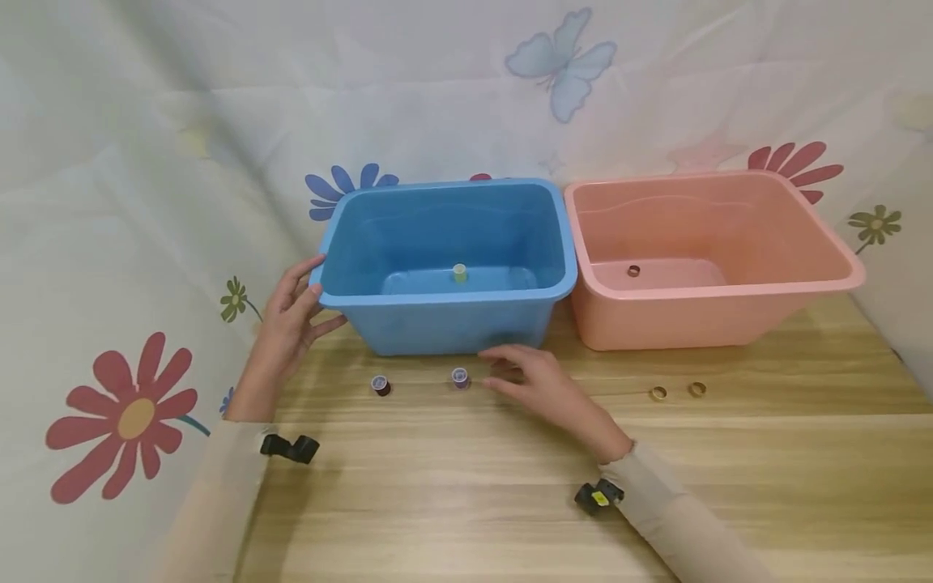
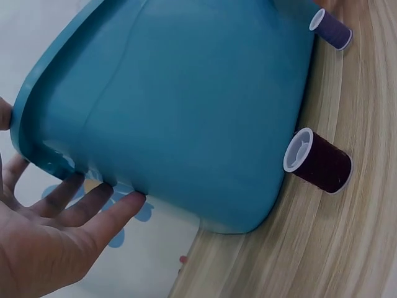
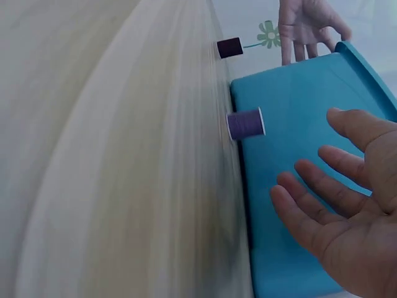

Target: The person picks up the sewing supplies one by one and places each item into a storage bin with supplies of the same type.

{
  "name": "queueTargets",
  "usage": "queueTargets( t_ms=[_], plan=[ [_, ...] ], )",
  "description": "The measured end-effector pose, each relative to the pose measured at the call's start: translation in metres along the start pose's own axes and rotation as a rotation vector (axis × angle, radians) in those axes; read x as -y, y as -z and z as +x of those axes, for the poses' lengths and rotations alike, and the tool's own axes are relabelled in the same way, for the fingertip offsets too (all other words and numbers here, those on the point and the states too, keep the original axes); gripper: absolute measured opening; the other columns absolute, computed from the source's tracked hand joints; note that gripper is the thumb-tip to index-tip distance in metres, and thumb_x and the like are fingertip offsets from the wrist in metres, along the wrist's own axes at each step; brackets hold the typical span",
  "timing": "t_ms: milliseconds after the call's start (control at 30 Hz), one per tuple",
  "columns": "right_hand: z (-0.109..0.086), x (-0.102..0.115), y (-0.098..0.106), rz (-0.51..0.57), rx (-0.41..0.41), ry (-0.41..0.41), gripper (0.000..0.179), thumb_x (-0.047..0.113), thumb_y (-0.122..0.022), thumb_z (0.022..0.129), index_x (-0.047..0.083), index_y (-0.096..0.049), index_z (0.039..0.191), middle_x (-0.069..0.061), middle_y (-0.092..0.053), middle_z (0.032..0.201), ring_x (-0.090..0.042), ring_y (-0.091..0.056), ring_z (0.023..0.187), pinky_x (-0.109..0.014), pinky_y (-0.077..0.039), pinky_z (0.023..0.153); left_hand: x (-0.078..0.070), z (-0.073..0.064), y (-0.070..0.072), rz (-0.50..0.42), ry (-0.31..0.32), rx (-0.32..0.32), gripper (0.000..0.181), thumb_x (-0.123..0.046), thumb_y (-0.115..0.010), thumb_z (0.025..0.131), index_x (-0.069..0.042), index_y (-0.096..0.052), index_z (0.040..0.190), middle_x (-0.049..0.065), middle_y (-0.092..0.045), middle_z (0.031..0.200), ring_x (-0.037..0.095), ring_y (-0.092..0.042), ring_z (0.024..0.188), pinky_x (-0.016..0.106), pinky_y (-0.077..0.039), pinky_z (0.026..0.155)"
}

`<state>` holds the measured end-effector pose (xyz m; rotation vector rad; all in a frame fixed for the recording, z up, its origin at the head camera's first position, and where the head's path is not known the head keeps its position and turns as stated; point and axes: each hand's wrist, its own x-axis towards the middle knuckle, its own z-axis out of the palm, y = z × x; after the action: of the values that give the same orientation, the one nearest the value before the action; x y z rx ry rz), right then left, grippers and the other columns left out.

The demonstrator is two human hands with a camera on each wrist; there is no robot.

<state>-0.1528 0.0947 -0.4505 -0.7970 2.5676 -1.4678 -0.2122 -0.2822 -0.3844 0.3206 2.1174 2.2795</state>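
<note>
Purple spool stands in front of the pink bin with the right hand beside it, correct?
Not quite: the head view shows the purple spool standing in front of the blue bin, not the pink bin. The right hand is beside it.

beige sleeves (image 1: 685, 526), black wrist devices (image 1: 291, 448), yellow label (image 1: 600, 499) on right one

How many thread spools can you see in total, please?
3: a pale yellow spool inside the blue tub, plus a dark spool and a purple spool on the table before it. The tub's front wall could hide others.
</note>
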Motion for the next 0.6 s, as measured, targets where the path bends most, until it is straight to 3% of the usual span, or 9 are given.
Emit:
queueTargets(
  t_ms=[267, 433, 600],
  plan=[
    [0.018, -0.009, -0.019, 0.042, -0.029, -0.051, 0.038, 0.017, -0.079, 0.091, 0.002, -0.071, 0.125, -0.012, -0.072, 0.12, -0.026, -0.072, 0.106, -0.027, -0.058, 0.088, 0.001, 0.003, 0.001, 0.009, 0.003, 0.017, 0.049, -0.021, -0.054, 0.107, -0.022, -0.042, 0.154, 0.019, -0.028, 0.162, 0.029, -0.058, 0.128, 0.047, -0.057, 0.09],
    [0.023, -0.011, -0.024, 0.01, -0.043, -0.067, 0.037, 0.019, -0.081, 0.089, 0.003, -0.074, 0.121, -0.012, -0.074, 0.114, -0.023, -0.073, 0.102, -0.029, -0.06, 0.085, -0.002, 0.002, 0.001, 0.016, 0.023, 0.003, 0.048, -0.022, -0.055, 0.107, -0.023, -0.043, 0.153, 0.02, -0.03, 0.16, 0.036, -0.053, 0.132, 0.048, -0.057, 0.09],
    [0.026, -0.011, -0.027, -0.036, -0.028, -0.102, 0.037, 0.024, -0.083, 0.087, 0.007, -0.076, 0.119, -0.007, -0.075, 0.113, -0.019, -0.072, 0.102, -0.032, -0.059, 0.085, -0.003, 0.003, 0.002, -0.001, 0.03, 0.009, 0.048, -0.023, -0.056, 0.107, -0.022, -0.042, 0.152, 0.02, -0.03, 0.16, 0.034, -0.055, 0.13, 0.048, -0.057, 0.089]
  ],
)
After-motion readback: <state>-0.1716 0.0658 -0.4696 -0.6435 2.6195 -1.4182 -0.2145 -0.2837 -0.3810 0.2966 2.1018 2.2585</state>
